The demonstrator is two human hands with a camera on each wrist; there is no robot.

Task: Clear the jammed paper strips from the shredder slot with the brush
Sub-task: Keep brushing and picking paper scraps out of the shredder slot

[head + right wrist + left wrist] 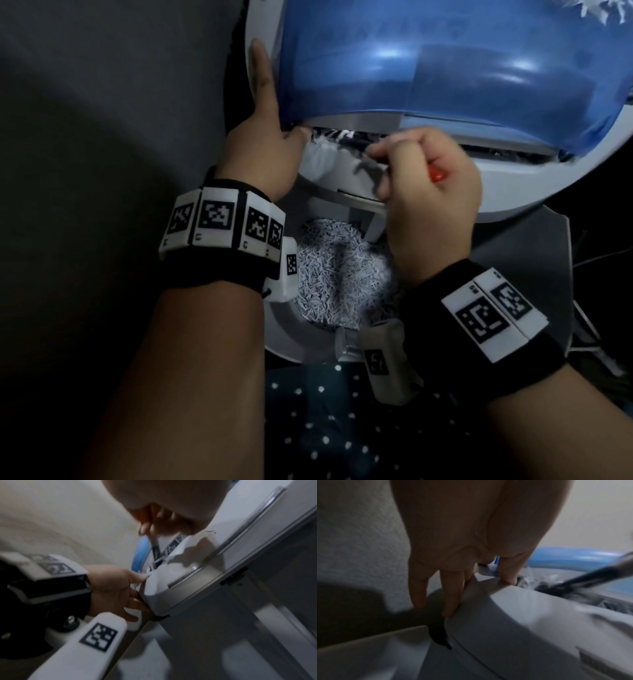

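The white shredder head (513, 185) with its blue translucent cover (445, 68) lies tilted above the bin. Torn black-and-white paper strips (337, 137) stick out of the slot's left end. My right hand (431, 192) grips the brush (436, 174) by its orange handle. The dark brush (590, 577) reaches into the strips, blurred. My left hand (260, 150) braces the head's left edge. Its fingers (450, 595) lie straight down the side, with the thumb on top beside the slot. In the right wrist view the brush (154, 545) points into the slot under my right hand (171, 500).
Below the head, the white bin (284, 332) holds a heap of shredded paper (335, 274). A dark grey wall fills the left side. Polka-dot fabric (325, 428) lies under my wrists. Thin cables (589, 329) run at the right edge.
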